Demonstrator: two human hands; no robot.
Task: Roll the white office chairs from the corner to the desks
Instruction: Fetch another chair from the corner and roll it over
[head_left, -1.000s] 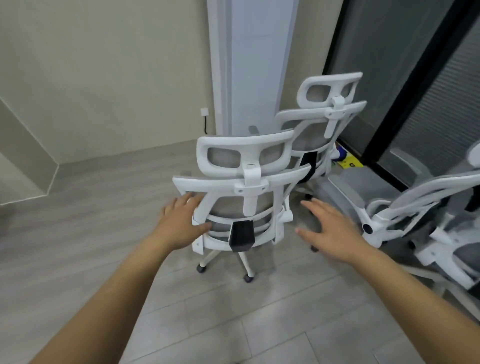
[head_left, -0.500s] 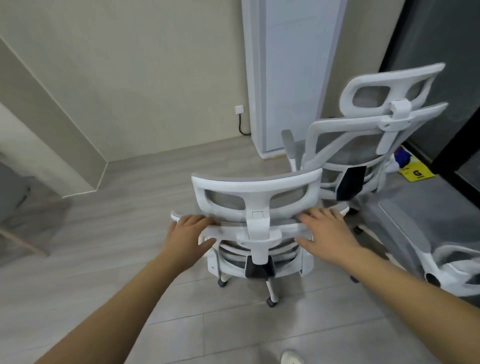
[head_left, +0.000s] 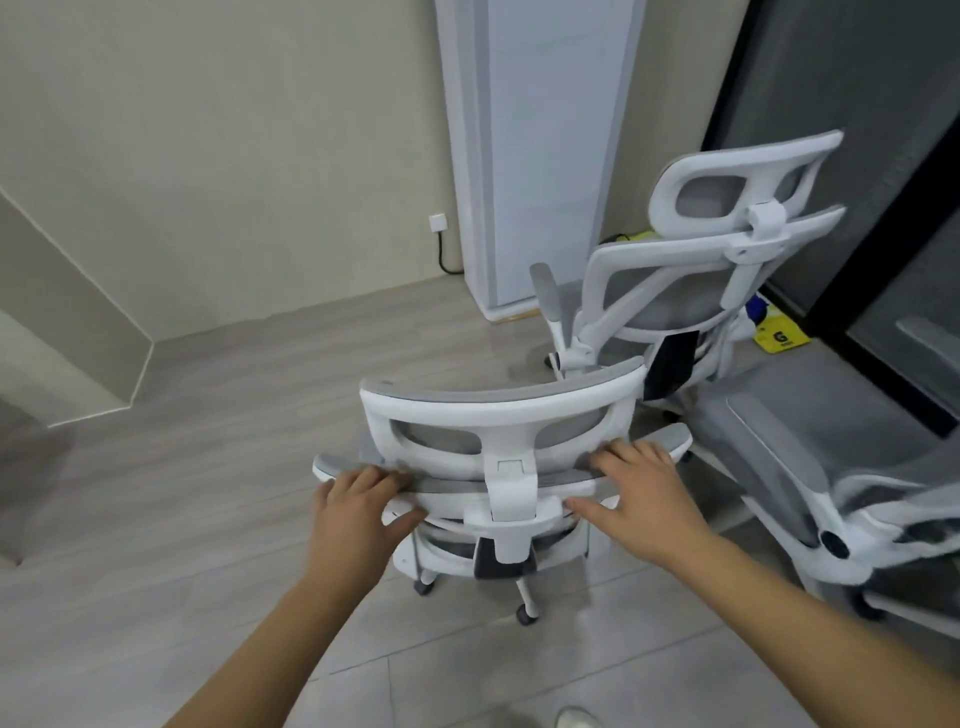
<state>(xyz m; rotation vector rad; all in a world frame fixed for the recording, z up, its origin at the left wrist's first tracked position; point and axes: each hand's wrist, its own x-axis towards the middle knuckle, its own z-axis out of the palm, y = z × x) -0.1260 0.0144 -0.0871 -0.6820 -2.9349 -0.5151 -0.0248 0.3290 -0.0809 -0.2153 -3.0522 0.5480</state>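
Nearest the camera, both hands grasp the top rail of the near white chair (head_left: 498, 415): left hand (head_left: 358, 512) w/ thumb under, right hand (head_left: 641, 496) over it. Chair stands on grey floor (head_left: 208, 519); behind it, 2nd white chair (head_left: 691, 275) by white pillar (head_left: 535, 156).

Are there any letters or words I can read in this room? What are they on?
"G": a big black letter on the yellow package lying on the floor behind the far white chair.
Smaller print under the G on that package is too blurred to read.
No other text shows: none on the near chair that both hands hold, nor on the wall socket.
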